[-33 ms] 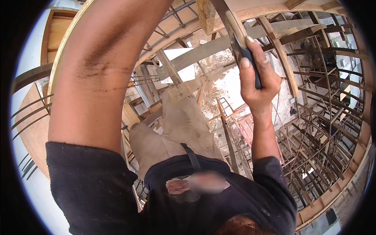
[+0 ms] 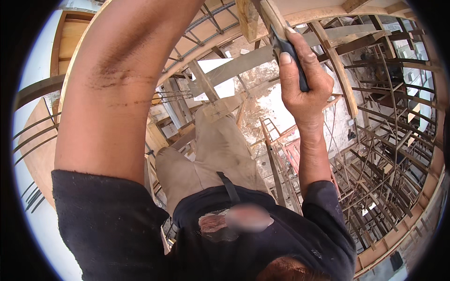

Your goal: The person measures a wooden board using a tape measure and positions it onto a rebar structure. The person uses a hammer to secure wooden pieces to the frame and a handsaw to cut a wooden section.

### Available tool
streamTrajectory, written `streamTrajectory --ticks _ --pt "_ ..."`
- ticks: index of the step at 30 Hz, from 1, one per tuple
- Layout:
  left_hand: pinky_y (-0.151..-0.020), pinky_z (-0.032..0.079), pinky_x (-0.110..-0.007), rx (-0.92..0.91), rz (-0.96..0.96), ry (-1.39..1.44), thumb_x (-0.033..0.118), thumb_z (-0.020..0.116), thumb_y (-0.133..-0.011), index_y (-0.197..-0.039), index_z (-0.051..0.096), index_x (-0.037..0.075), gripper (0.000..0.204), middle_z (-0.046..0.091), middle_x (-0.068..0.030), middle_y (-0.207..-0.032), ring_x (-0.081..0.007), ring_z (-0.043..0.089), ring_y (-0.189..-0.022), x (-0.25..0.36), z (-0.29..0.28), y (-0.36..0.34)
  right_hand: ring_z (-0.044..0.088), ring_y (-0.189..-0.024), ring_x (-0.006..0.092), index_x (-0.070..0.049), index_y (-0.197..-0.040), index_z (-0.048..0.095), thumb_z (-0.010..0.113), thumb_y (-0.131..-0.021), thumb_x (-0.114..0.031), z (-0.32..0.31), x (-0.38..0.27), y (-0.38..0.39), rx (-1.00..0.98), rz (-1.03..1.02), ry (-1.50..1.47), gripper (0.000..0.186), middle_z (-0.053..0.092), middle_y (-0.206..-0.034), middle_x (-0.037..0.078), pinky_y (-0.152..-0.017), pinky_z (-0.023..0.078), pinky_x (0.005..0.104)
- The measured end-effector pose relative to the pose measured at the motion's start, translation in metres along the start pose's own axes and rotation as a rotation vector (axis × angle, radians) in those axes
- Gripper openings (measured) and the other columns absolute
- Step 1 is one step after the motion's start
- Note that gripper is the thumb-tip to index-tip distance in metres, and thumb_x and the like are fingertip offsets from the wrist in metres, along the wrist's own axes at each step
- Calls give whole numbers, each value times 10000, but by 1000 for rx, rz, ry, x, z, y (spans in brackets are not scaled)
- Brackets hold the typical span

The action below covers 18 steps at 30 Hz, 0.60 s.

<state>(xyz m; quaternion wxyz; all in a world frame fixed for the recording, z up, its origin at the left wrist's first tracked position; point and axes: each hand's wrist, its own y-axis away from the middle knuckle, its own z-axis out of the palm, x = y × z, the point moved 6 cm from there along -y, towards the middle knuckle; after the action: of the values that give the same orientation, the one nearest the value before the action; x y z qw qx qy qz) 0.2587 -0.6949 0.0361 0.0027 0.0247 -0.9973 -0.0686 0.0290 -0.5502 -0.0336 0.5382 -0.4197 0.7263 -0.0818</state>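
Note:
My right hand (image 2: 307,86), fingers curled, grips a long tool (image 2: 282,42) with a black lower part and a pale upper part, running up past the top edge; its exact kind is unclear. Just left of its upper end is a short wooden block (image 2: 246,21). My left forearm (image 2: 117,70) rises steeply out of the top of the picture, so that hand is hidden beyond the edge. Steel rebar (image 2: 208,18) lies in timber formwork (image 2: 309,14) between my arms.
Below me are my trousered legs (image 2: 211,154), timber beams (image 2: 253,56) and a red metal frame (image 2: 293,150). Dense timber scaffolding (image 2: 384,136) fills the right. At the left are a curved plywood panel (image 2: 40,154) and protruding bars (image 2: 35,136).
My right hand and the tool have shifted slightly up and to the left. My left arm has moved slightly left.

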Motion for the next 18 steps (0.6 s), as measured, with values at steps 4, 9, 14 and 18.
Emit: streamTrajectory --ticks 4,9,14,18 --pt "-802 560 -420 41 -4 -74 596 838 -595 -916 777 -22 699 753 -209 -960 -323 713 -886 -19 10 1 766 -874 257 34 -1315 625 650 -880 16 -21 -3 42 -66 -16 12 435 751 -1038 209 -747 590 318" --pt "-800 560 -416 19 -38 -72 593 833 -607 -915 783 -7 676 756 -202 -963 -319 714 -892 -9 10 9 752 -819 291 76 -1324 601 540 -888 39 -76 -6 129 -160 172 15 442 730 -1024 293 -705 595 342" --pt "-808 558 -419 9 -76 -148 583 831 -619 -975 789 23 664 758 -187 -1000 -309 714 -920 -5 4 -8 631 -604 201 -27 -1354 621 700 -848 6 17 -2 17 80 -169 -15 513 692 -804 132 -576 508 335" --pt "-827 562 -418 66 -19 -97 577 835 -620 -1059 775 39 697 755 -188 -1034 -302 715 -954 -27 18 5 710 -693 254 49 -1356 584 624 -880 5 -27 1 83 -69 -100 52 480 735 -927 208 -651 567 328"
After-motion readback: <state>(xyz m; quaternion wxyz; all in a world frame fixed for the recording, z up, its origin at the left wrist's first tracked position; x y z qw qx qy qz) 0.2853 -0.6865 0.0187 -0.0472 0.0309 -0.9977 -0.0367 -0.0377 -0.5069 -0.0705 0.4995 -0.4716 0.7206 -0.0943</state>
